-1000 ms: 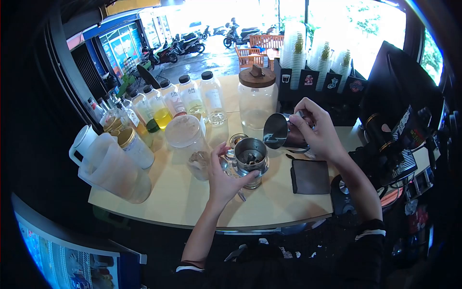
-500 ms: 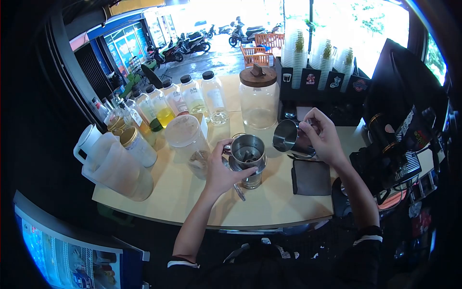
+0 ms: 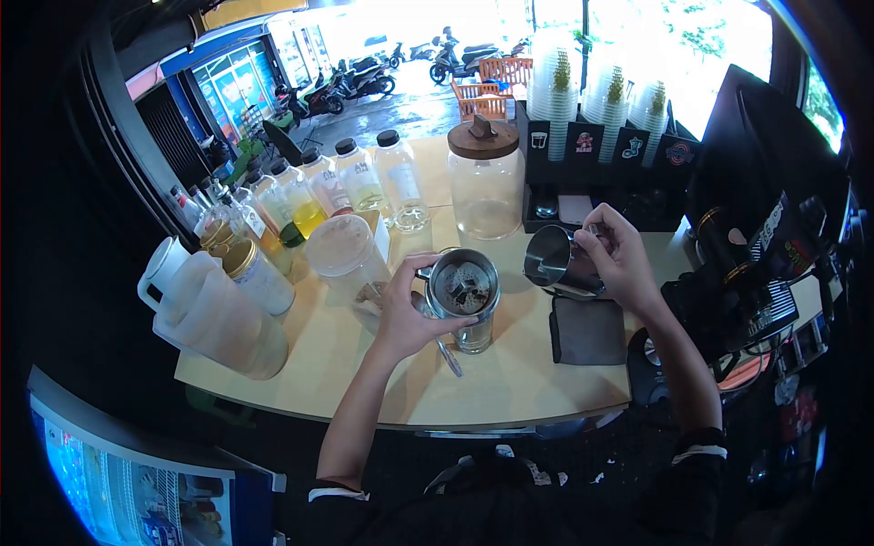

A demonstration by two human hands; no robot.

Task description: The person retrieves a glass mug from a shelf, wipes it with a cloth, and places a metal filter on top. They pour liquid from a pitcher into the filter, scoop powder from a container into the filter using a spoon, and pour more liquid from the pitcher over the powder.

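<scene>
My left hand (image 3: 411, 314) is wrapped round the side of a round metal cup (image 3: 464, 284), which sits on top of a clear glass (image 3: 473, 338). Pale, bubbly liquid with a dark piece in it shows inside the cup. To the right, my right hand (image 3: 617, 259) is closed on the handle of a metal pitcher (image 3: 557, 257), tilted with its mouth toward the left. A spoon (image 3: 450, 357) lies beside the glass.
A lidded plastic container (image 3: 341, 250), plastic jugs (image 3: 214, 314) and several bottles (image 3: 401, 182) stand left. Behind are a wooden-lidded jar (image 3: 485, 187) and stacked cups (image 3: 603, 105). A dark folded cloth (image 3: 589, 332) lies right, near a black machine (image 3: 728, 300).
Pale, bubbly liquid now shows in the metal cup, where dark pieces were visible before. The pitcher has shifted slightly right. My left hand has moved slightly left.
</scene>
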